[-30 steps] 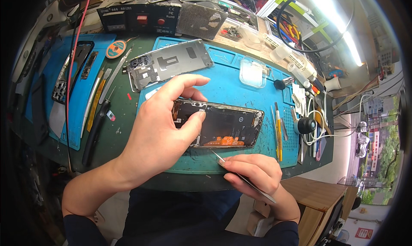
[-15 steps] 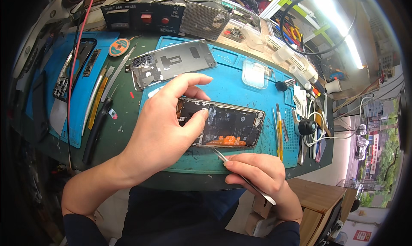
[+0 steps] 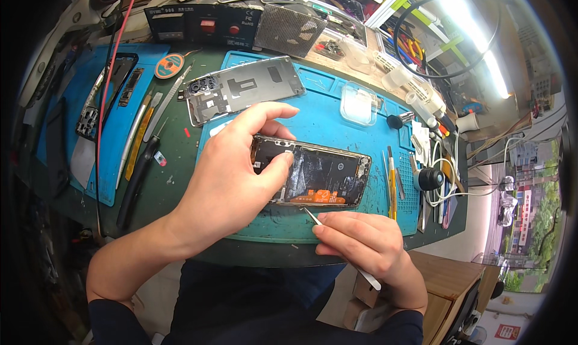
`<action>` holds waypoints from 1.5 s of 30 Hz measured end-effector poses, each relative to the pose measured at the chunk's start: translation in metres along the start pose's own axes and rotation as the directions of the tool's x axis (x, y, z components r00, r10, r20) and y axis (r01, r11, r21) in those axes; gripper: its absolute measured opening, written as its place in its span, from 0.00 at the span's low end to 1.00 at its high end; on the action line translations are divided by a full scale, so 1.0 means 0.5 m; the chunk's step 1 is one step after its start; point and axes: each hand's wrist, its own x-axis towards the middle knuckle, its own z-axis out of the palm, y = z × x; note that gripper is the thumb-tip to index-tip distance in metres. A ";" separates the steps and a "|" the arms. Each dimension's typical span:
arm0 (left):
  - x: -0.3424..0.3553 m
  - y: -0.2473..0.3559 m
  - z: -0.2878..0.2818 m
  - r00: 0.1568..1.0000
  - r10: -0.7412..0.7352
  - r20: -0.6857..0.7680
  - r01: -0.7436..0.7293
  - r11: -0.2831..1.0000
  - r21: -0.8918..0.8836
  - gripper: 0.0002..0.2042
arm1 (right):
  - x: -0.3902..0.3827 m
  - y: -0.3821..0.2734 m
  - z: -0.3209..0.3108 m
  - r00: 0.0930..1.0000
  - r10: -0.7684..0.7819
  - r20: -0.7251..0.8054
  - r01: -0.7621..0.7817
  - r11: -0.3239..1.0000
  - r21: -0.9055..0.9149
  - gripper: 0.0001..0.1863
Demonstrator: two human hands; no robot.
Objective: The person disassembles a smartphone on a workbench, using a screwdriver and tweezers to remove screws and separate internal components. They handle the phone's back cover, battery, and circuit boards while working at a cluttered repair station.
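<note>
My left hand (image 3: 232, 170) grips an opened smartphone (image 3: 322, 173) by its left end, thumb on the top face and fingers along the far edge. The phone lies face down, showing a black battery and an orange label or flex strip. Below its near long edge, my right hand (image 3: 361, 240) pinches silver tweezers (image 3: 310, 215); their tips are just short of that edge. Both rest over a blue work mat (image 3: 277, 227). Behind the left hand lies a grey phone back cover (image 3: 247, 86) with a camera block.
A clear plastic box (image 3: 359, 103) stands on the mat's far right. Pens and thin tools (image 3: 392, 182) lie right of the phone, near a small black round container (image 3: 430, 178). To the left are a black-handled screwdriver (image 3: 138, 185), a solder wick spool (image 3: 169, 66) and another phone frame (image 3: 90, 119).
The tweezers' tips have drawn slightly right and away from the phone's near edge, and my right hand has turned a little. My left hand holds the phone nearly still.
</note>
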 end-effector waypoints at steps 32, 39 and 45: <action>-0.131 -0.002 -0.004 0.897 0.419 0.139 -0.417 0.704 0.575 0.12 | -0.005 -0.034 0.055 0.968 -0.170 -0.186 0.121 0.961 -0.247 0.09; -0.193 -0.036 -0.048 0.864 0.431 0.262 -0.475 0.524 0.707 0.22 | 0.011 -0.043 0.091 0.970 -0.216 -0.112 0.169 0.929 -0.328 0.09; -0.195 -0.054 -0.057 0.831 0.433 0.349 -0.530 0.428 0.732 0.23 | 0.010 -0.043 0.087 0.972 -0.219 -0.085 0.179 0.926 -0.333 0.08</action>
